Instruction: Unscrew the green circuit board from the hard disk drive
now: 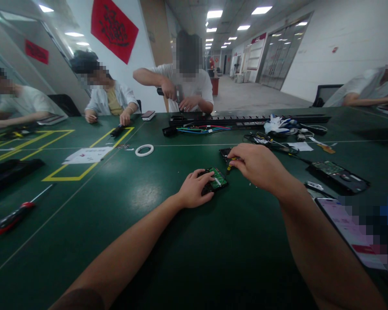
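Observation:
A small black device with a green circuit board (219, 180) lies on the dark green table (168, 232). My left hand (197, 188) rests on its left part, fingers spread over the casing and board edge. In my right hand (252, 165) is a small yellow-and-black screwdriver (229, 168), pinched between thumb and fingers and tilted down toward the board's right edge; whether its tip touches is too small to tell. Just behind that hand sits a black flat part (225, 153), partly covered by the fingers. A few tiny bits lie on the table to the right.
A white ring (144, 150) and paper (88, 155) lie left of centre. A red-and-black screwdriver (14, 217) is far left. On the right are an opened device (339, 175), cables and a lit screen (349, 232). Several people sit around the table.

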`<state>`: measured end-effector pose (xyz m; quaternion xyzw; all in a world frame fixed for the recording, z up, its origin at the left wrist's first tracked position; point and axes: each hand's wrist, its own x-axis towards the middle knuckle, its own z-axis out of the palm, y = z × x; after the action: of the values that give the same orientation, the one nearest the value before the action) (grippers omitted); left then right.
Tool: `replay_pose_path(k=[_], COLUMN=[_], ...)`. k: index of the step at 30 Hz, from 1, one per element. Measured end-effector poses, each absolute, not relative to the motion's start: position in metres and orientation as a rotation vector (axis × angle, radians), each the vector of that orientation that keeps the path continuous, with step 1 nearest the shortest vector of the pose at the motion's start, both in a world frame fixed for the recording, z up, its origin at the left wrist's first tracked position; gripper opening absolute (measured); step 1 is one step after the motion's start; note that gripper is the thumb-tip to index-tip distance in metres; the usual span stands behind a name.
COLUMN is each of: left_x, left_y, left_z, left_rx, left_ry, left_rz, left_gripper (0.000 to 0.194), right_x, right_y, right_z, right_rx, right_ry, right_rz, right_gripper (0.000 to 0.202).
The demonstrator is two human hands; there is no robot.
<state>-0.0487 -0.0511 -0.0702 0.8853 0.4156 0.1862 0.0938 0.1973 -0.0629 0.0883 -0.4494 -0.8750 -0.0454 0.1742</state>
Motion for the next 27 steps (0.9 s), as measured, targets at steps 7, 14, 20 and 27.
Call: replay_pose_path(k=[7, 14, 20, 27], left_x=[-0.0488, -0.0492, -0.0488, -0.0484], left_y=[-0.0514, -0.0512, -0.0513, -0.0523], left_z=[-0.0704, -0.0701, -0.0701, -0.0681], left_rx=[2.618, 2.617, 2.62, 2.611], left_ry=[1.23, 1.231, 1.237, 1.231], left_rz=[0.542, 0.55, 0.548, 0.54], left_gripper=[0.059, 0.06, 0.059, 0.059], right_x=[0.1972, 0.1969, 0.1977, 0.1995], right_y=[-0.0642, -0.0646, -0.0626, -0.0617], right_z=[0.0903, 0.0919, 0.0899, 0.0896], right_rx=[-1.264, -1.317, -1.265, -1.256], right_ry=[-2.462, -2.445, -2.467, -2.455], right_rz=[-0.056, -0.06, -0.067, -0.113], right_gripper=[0.021, 0.016, 0.017, 0.02])
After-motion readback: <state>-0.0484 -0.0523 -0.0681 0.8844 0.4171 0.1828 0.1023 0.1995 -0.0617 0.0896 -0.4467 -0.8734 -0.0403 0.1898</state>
